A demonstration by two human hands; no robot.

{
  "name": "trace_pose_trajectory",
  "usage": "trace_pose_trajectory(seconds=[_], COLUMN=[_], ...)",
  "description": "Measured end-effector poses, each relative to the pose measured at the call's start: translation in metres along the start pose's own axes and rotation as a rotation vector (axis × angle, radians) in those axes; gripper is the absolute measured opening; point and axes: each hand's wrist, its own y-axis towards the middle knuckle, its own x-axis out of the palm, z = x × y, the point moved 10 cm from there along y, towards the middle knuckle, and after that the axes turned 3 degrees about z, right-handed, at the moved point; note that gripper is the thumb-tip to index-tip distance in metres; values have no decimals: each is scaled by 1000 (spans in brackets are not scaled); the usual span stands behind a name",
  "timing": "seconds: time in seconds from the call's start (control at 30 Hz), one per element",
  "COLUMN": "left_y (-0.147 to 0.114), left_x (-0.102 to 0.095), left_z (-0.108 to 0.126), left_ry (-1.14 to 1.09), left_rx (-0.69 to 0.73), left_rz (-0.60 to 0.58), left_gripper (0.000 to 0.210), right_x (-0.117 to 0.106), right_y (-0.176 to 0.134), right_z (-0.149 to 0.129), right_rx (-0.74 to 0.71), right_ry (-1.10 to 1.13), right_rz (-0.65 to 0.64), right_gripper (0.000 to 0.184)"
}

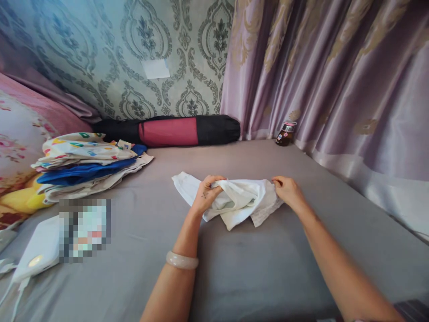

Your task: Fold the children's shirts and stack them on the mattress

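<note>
A crumpled garment of white and pale-grey cloth [234, 218] lies on the smooth grey fabric sheet [241, 273], in front of the person. The left hand [210, 190] pinches its upper edge between thumb and fingers; the right hand [287, 189] pinches its right-hand corner, seemingly to spread the edge between them. Its long axis runs crosswise, a narrow sleeve-like end [184, 184] pointing left and slightly away.

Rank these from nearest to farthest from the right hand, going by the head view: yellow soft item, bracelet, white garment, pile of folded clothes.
1. White garment: at the right hand's fingertips.
2. Bracelet: left, closer to the camera.
3. Pile of folded clothes: farther left.
4. Yellow soft item: far left, beside the pile.
</note>
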Motion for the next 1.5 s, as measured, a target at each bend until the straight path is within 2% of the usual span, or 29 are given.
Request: trace_pose_trajectory(seconds=[0.07,0.13,0.2,0.27,0.33,0.4,0.47,0.53,0.63,0.73,0.83,0.97,1.1,1.2,1.37,1.5], left_y=[1,2,2,2,2,2,2,0,-3,-5,-6,-5,-3,-3,-10,-8], left_x=[0,-1,-2,-3,-3,-4,-6,-12,-22,-27,-25,-20,-25,-26,-29,-39], left_z=[-2,-3,-2,0,0,-4,-10,-17,-18,-13,-9,-20,-36,-41,-41,-38], left_ry=[5,15,37,60,54,-6,-86,-115,-39,11,-20,-56,-43,11,100,100], left_rx=[-11,-8,10,20,9,-34,-107,-178,-231,-239,-229,-258,-287,-297,-341,-328], left_rz=[2,16,37,55,60,50,35,26,6,-18,-39,-72,-35,-63,-143,-75], left_gripper=[25,24,22,20,21,26,35,43,48,53,48,45,39,40,42,44], right_x=[-5,4,7,24,44,60,63,53,33,23,22,25,32,36,35,41], right_y=[-8,-21,-34,-44,-50,-48,-37,-21,-2,6,8,10,6,2,12,18], right_z=[-40,-87,-129,-160,-174,-172,-161,-147,-127,-109,-97,-93,-98,-98,-83,-73], right_rx=[-152,-259,-337,-397,-423,-398,-325,-245,-161,-87,-57,-43,-33,-10,-16,5], right_ry=[8,131,179,183,157,148,187,251,343,407,430,496,550,572,537,556], right_rz=[57,-42,-54,-166,-283,-353,-339,-252,-114,-48,-5,-53,-223,-320,-259,-218], right_gripper=[24,25,24,20,17,17,19,21,26,30,32,34,36,35,29,27])
